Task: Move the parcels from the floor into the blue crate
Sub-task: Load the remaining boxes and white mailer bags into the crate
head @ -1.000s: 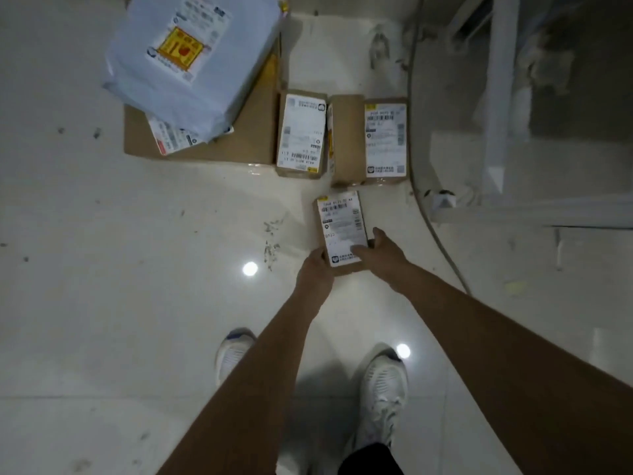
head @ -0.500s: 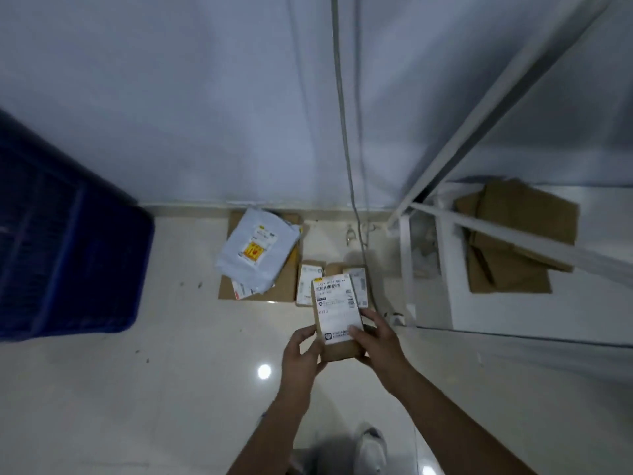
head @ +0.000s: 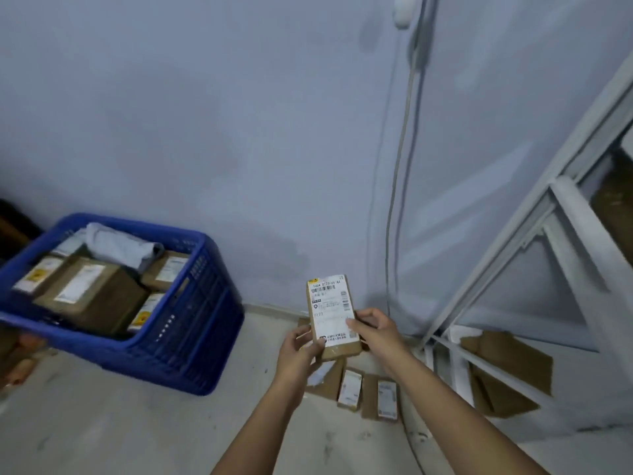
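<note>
both hands grip a small parcel, arms outstretched.

**A:** so what's actually down on the floor right now?

**B:** pale tile, kinda scuffed. The blue crate sits on it at the left, close to the wall. Over by the wall's foot there's a flat cardboard piece, and just beside it two small parcels lying label-up, side by side.

**A:** anything at the right?

**B:** a white metal rack stands there, with brown cardboard sheets on its bottom shelf.
</note>
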`<move>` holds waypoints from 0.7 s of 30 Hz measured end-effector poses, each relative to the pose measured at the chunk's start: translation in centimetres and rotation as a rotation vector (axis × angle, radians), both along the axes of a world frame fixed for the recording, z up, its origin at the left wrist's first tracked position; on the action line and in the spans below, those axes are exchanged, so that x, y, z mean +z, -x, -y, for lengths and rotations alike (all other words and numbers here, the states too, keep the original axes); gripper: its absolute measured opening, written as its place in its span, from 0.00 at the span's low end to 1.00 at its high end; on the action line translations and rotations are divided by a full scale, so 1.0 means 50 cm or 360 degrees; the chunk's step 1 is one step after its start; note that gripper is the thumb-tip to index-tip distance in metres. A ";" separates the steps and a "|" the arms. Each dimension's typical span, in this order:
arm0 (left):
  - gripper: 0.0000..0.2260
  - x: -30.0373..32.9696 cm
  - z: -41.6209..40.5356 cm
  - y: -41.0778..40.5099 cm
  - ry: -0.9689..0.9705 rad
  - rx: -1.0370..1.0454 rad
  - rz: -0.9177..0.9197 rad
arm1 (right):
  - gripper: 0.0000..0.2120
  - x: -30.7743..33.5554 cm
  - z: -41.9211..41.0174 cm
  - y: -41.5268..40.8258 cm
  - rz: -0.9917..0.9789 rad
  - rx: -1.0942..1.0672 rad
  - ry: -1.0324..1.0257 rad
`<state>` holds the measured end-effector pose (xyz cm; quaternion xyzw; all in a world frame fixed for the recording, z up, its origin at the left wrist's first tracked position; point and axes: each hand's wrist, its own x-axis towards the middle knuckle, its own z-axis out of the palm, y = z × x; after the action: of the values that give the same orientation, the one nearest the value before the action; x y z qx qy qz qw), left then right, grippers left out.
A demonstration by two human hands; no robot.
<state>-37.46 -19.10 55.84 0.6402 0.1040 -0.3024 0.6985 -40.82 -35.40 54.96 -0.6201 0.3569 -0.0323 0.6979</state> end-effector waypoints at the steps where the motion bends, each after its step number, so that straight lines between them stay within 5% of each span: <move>1: 0.13 0.033 -0.035 -0.004 -0.0006 0.0001 0.0025 | 0.06 0.030 -0.034 -0.006 0.0019 0.0022 -0.0028; 21: 0.15 0.380 -0.922 -0.351 0.0034 0.0345 0.0205 | 0.10 0.367 -0.905 -0.426 0.0291 0.0491 -0.0147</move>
<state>-19.91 27.03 74.85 0.6358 0.1243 -0.1846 0.7391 -19.53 9.87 73.30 -0.6294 0.1939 0.0352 0.7517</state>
